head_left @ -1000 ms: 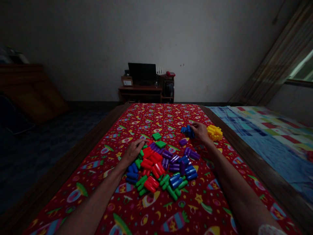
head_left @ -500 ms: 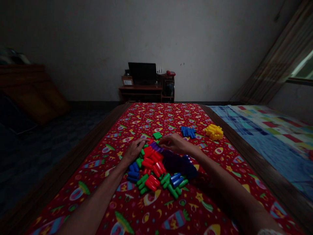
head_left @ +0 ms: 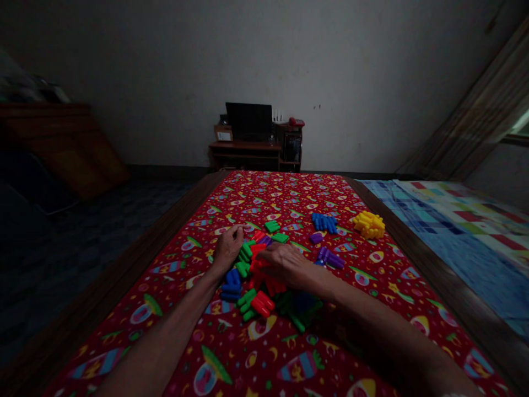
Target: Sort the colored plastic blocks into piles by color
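Observation:
A heap of plastic building blocks lies on the red patterned cloth. My left hand [head_left: 228, 245] rests at the heap's left edge, fingers loosely bent and slightly apart, nothing visible in them, beside green blocks [head_left: 245, 251]. Over the middle of the heap is my right hand [head_left: 287, 266], its fingers bunched downward on the red blocks [head_left: 258, 270]; what they grip, if anything, is hidden. Two flat green blocks [head_left: 272, 226] lie just beyond the heap. Blue blocks [head_left: 231, 285] sit at its near left, next to a red block [head_left: 262, 304]. Shadow darkens the blocks under my right wrist.
Farther right are a row of blue blocks [head_left: 324, 223], a yellow pile [head_left: 369, 225] and purple blocks [head_left: 329, 257]. Wooden edges flank the cloth [head_left: 285, 193]. A bed [head_left: 450, 242] stands to the right; a desk with a monitor [head_left: 249, 121] is against the wall.
My right hand has come back toward me onto the red blocks, uncovering purple blocks on the right. A second green block now shows near the first. The view has shifted slightly.

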The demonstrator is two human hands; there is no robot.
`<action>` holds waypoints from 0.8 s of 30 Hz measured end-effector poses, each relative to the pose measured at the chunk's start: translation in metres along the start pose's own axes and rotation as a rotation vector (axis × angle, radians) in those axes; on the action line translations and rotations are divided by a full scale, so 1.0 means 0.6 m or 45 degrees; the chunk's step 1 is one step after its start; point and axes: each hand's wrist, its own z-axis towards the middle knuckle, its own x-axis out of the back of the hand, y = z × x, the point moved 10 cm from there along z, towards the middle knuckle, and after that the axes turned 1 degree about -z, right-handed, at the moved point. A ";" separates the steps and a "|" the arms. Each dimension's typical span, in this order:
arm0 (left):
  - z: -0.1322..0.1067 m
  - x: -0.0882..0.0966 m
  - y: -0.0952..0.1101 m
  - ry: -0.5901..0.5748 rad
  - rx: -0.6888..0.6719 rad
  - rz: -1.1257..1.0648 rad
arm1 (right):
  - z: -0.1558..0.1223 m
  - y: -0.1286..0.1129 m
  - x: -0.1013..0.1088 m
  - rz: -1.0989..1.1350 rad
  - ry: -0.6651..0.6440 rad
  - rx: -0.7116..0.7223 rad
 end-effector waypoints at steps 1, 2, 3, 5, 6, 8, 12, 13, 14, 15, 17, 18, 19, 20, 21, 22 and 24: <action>-0.001 0.000 0.000 -0.004 0.011 -0.020 | 0.002 -0.018 0.005 -0.004 0.025 0.055; -0.001 -0.002 -0.001 -0.016 0.026 -0.056 | 0.005 -0.043 0.008 0.001 0.035 0.152; -0.001 -0.004 -0.002 -0.033 0.045 -0.106 | 0.006 -0.073 0.007 0.014 0.031 0.280; -0.002 -0.008 -0.006 -0.070 0.089 -0.250 | 0.003 -0.132 -0.004 0.043 0.006 0.530; -0.001 -0.009 -0.009 -0.078 0.116 -0.341 | 0.002 -0.152 -0.012 0.047 -0.010 0.601; 0.000 -0.007 -0.020 -0.051 0.181 -0.541 | 0.005 -0.166 -0.031 0.027 -0.029 0.608; 0.003 -0.006 -0.046 0.027 0.314 -0.840 | 0.012 -0.146 -0.058 -0.014 -0.066 0.463; 0.004 -0.009 -0.050 0.021 0.339 -0.874 | 0.012 -0.139 -0.059 -0.012 -0.059 0.425; 0.004 -0.012 -0.053 0.010 0.358 -0.894 | 0.012 -0.132 -0.058 -0.011 -0.043 0.381; 0.004 -0.015 -0.055 -0.003 0.374 -0.908 | 0.012 -0.126 -0.056 -0.011 -0.025 0.335; 0.003 -0.019 -0.057 -0.024 0.392 -0.919 | 0.012 -0.119 -0.053 -0.036 0.003 0.244; 0.002 -0.020 -0.056 -0.029 0.394 -0.917 | 0.013 -0.118 -0.051 -0.063 0.014 0.207; 0.002 -0.020 -0.056 -0.031 0.392 -0.910 | 0.015 -0.119 -0.050 -0.092 0.018 0.186; 0.001 -0.020 -0.055 -0.032 0.389 -0.900 | 0.018 -0.123 -0.051 -0.118 0.007 0.186; 0.001 -0.019 -0.053 -0.030 0.383 -0.891 | 0.021 -0.127 -0.055 -0.134 -0.023 0.201; 0.001 -0.018 -0.052 -0.030 0.376 -0.885 | 0.024 -0.130 -0.059 -0.134 -0.063 0.224; 0.001 -0.018 -0.051 -0.033 0.372 -0.878 | 0.031 -0.129 -0.065 -0.075 -0.134 0.249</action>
